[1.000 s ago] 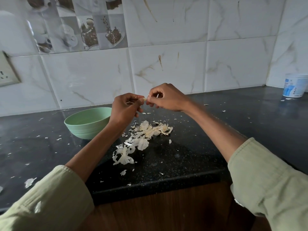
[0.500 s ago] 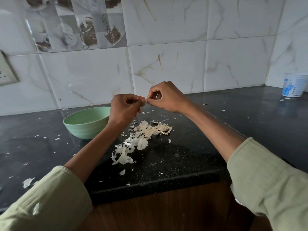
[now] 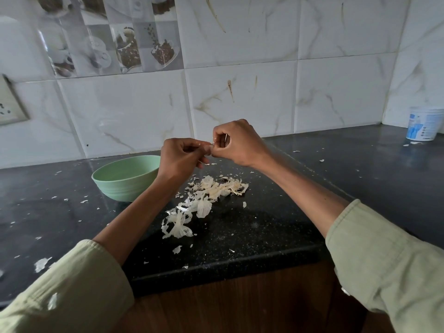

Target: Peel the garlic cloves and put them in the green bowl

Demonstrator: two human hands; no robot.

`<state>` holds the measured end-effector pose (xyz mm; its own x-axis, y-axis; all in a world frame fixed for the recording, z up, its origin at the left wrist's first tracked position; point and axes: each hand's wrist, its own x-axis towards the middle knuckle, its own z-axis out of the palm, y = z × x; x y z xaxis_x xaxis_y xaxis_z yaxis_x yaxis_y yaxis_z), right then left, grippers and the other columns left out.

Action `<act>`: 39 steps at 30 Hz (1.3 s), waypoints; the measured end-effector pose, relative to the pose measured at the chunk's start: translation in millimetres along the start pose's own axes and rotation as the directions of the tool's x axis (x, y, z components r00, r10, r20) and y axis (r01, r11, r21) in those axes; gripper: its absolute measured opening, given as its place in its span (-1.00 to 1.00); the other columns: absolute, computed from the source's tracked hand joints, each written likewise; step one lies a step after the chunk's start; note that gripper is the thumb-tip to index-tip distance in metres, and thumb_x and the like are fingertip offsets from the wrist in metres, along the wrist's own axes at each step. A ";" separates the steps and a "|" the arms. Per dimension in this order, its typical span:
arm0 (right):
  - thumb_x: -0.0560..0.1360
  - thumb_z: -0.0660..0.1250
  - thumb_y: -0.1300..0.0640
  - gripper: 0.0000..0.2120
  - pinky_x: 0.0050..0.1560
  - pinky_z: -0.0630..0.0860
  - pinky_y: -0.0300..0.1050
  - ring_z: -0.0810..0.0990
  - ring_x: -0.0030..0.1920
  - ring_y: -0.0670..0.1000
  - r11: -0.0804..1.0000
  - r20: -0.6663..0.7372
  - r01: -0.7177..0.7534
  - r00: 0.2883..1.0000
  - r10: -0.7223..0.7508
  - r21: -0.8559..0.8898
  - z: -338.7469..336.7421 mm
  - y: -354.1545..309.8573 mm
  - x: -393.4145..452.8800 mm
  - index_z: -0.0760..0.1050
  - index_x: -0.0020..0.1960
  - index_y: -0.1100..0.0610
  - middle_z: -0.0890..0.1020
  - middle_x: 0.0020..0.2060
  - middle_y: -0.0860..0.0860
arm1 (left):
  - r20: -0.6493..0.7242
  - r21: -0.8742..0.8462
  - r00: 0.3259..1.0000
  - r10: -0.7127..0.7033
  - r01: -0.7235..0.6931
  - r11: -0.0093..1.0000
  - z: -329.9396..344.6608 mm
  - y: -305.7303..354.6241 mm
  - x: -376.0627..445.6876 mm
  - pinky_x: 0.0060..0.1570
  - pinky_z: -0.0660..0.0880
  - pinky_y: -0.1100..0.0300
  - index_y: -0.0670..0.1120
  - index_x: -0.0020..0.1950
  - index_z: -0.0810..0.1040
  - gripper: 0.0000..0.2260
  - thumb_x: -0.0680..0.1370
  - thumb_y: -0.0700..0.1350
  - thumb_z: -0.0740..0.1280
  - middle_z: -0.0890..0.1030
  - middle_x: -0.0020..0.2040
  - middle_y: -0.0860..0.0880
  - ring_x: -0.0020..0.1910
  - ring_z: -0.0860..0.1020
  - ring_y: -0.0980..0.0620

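My left hand and my right hand meet above the black counter, fingertips together. Between them they pinch a small garlic clove, mostly hidden by the fingers; only a pale sliver shows. The green bowl stands on the counter just left of my left wrist; its inside is turned away from view. A heap of pale garlic skins lies on the counter below both hands.
Loose skin flakes are scattered over the black counter, whose front edge runs below the heap. A white and blue plastic tub stands in the far right corner. A tiled wall closes the back, with a switch plate at left.
Both hands stay together on the clove, the fingertips shifting slightly as they work it. The bowl and the skins have not moved.
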<state>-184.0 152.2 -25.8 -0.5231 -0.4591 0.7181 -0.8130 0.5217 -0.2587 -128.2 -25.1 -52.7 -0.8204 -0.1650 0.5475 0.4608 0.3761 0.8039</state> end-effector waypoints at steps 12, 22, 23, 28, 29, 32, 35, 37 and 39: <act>0.51 0.52 0.02 -0.84 -0.25 0.41 -0.36 0.58 -0.28 -0.21 0.993 0.143 -0.109 0.985 0.101 0.048 -4.3 11.6 4.8 0.67 -0.15 0.10 0.69 -0.27 -0.11 | 0.024 -0.066 1.000 0.009 -0.008 0.998 -5.4 -0.2 1.0 -0.31 0.56 0.28 -0.14 0.20 0.70 -0.82 0.60 -0.27 0.46 0.74 -0.13 -0.18 -0.29 0.69 0.07; 0.56 0.48 0.01 -0.79 -0.20 0.54 -0.27 0.63 -0.30 -0.16 0.986 0.504 -0.162 0.856 0.116 0.049 -11.3 11.1 2.3 0.67 -0.12 0.15 0.70 -0.28 -0.10 | 0.003 -0.032 1.000 -0.022 0.022 0.999 -3.5 -3.9 3.1 -0.31 0.58 0.27 -0.12 0.13 0.74 -0.88 0.65 -0.22 0.42 0.75 -0.08 0.00 -0.26 0.65 0.12; 0.50 0.55 0.01 -0.80 -0.24 0.49 -0.29 0.59 -0.32 -0.17 0.988 0.509 -0.150 0.854 0.110 0.037 -12.8 11.8 2.3 0.65 -0.13 0.12 0.67 -0.29 -0.10 | 0.003 -0.033 1.000 -0.025 0.025 0.999 -3.2 -3.9 3.2 -0.31 0.57 0.27 -0.12 0.13 0.74 -0.88 0.65 -0.22 0.41 0.75 -0.07 -0.01 -0.26 0.65 0.12; 0.45 0.56 0.24 -0.83 -0.16 0.57 -0.16 0.66 -0.21 -0.06 0.979 0.527 -0.189 0.841 0.123 0.073 -15.3 15.9 3.3 0.66 0.00 0.09 0.72 -0.16 0.01 | 0.006 -0.030 1.000 -0.029 0.029 0.999 -2.9 -4.1 3.8 -0.33 0.55 0.30 -0.14 0.17 0.72 -0.87 0.65 -0.21 0.41 0.75 -0.04 -0.06 -0.27 0.66 0.14; 0.49 0.50 0.29 -0.83 -0.17 0.59 -0.18 0.69 -0.20 -0.04 0.974 0.521 -0.203 0.844 0.124 0.097 -15.0 15.5 3.7 0.66 0.04 0.10 0.74 -0.14 0.03 | 0.007 -0.029 0.999 -0.031 0.031 0.999 -2.8 -4.4 4.1 -0.34 0.55 0.31 -0.14 0.17 0.72 -0.86 0.65 -0.20 0.42 0.75 -0.03 -0.08 -0.27 0.66 0.14; 0.58 0.37 0.31 -0.85 -0.16 0.63 -0.21 0.74 -0.16 -0.03 0.956 0.455 -0.251 0.876 0.157 0.153 -14.7 12.5 5.7 0.66 0.08 0.17 0.76 -0.13 0.04 | 0.009 -0.017 0.999 -0.031 0.031 0.999 -3.2 -6.0 4.6 -0.36 0.54 0.30 -0.16 0.17 0.71 -0.86 0.65 -0.22 0.41 0.75 -0.05 -0.12 -0.28 0.66 0.13; 0.61 0.39 0.18 -0.90 -0.23 0.59 -0.26 0.74 -0.19 -0.06 0.953 0.377 -0.245 0.912 0.163 0.180 -13.5 10.9 6.3 0.67 0.05 0.17 0.76 -0.16 0.02 | 0.014 0.008 1.000 -0.021 0.021 1.000 -3.5 -6.8 4.3 -0.36 0.55 0.28 -0.17 0.18 0.70 -0.86 0.65 -0.24 0.41 0.76 -0.07 -0.11 -0.29 0.67 0.13; 0.59 0.45 0.07 -0.85 -0.20 0.63 -0.19 0.75 -0.18 -0.03 0.950 0.340 -0.242 0.926 0.166 0.197 -12.7 11.6 6.1 0.67 0.03 0.15 0.76 -0.18 0.00 | 0.017 0.018 1.000 -0.013 0.013 1.000 -3.1 -7.2 4.3 -0.36 0.56 0.28 -0.18 0.18 0.70 -0.86 0.65 -0.24 0.41 0.75 -0.06 -0.14 -0.29 0.68 0.12; 0.55 0.49 0.02 -0.81 -0.19 0.63 -0.18 0.75 -0.19 -0.01 0.940 0.305 -0.252 0.936 0.176 0.229 -11.8 10.6 5.7 0.67 0.03 0.14 0.76 -0.20 0.00 | 0.020 0.026 1.000 -0.003 0.003 1.000 -2.4 -6.9 4.1 -0.35 0.57 0.27 -0.17 0.17 0.70 -0.87 0.65 -0.23 0.41 0.74 -0.07 -0.15 -0.27 0.69 0.10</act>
<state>-192.6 163.6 -16.8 -0.7110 -0.5570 0.4293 -0.6913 0.4418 -0.5718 -133.9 -30.5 -55.4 -0.8285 -0.1481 0.5401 0.4496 0.3991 0.7991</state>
